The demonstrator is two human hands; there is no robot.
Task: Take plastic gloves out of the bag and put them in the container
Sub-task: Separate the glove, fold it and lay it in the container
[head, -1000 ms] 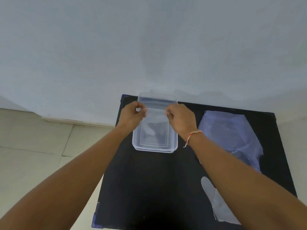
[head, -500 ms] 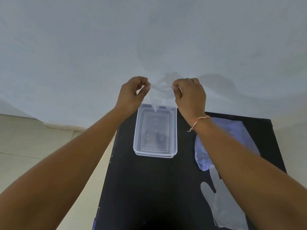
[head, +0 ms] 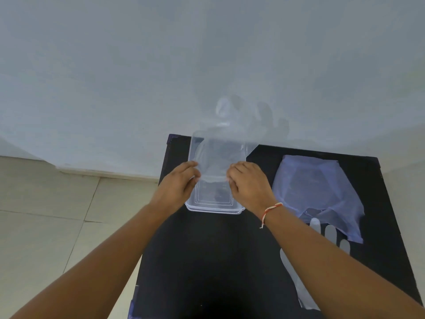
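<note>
We record both hands over the clear rectangular plastic container (head: 213, 201), which sits on the black tabletop (head: 207, 261). The left hand (head: 178, 187) pinches the left edge of a thin transparent plastic glove (head: 224, 155); the right hand (head: 249, 186) pinches its right edge. Fingers of both hands are curled closed on the film, the glove stretched flat between them.

The glove extends away from the hands, past the far end of the container. Its finger portions stand out faintly against the pale wall (head: 207, 54); we cannot tell exactly where its tips end. Whether the glove touches the container floor is not resolvable, since both are transparent.

To the right of the right hand lies a crumpled pale blue plastic bag (head: 319, 192), flat on the tabletop. Nearer to us than the bag, just beside the right forearm, lies a second transparent plastic glove (head: 296, 277), its fingers reaching to the bag's near edge.

A red and white thread bracelet (head: 269, 211) circles the right wrist. Left of the left forearm is a beige tiled floor (head: 57, 226).
</note>
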